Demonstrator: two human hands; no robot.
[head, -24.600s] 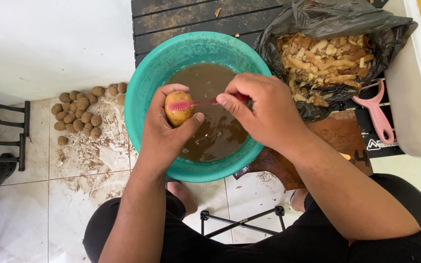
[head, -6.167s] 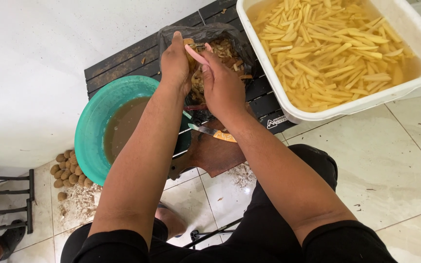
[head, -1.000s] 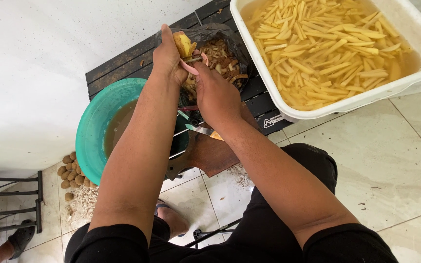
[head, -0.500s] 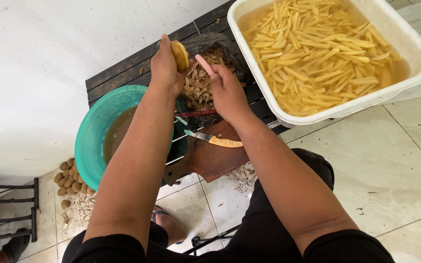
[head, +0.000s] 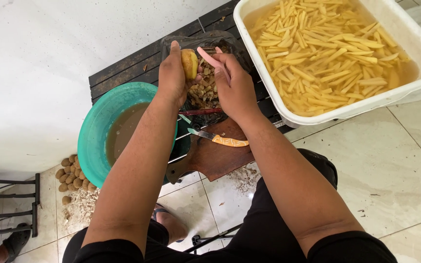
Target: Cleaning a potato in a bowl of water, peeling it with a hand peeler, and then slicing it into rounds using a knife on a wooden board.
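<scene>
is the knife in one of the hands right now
No, the knife lies on the wooden board, while the left hand holds a potato and the right hand a pink peeler.

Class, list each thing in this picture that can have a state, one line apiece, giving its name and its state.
Potato: partly peeled, held in left hand.
Peeler: pink, gripped in right hand, off the potato.
Bag: open, holding peelings.
Basin: filled with muddy water.
Tub: full of cut strips in water.
Knife: lying flat on board.
Potato pile: unpeeled, on floor.
</scene>
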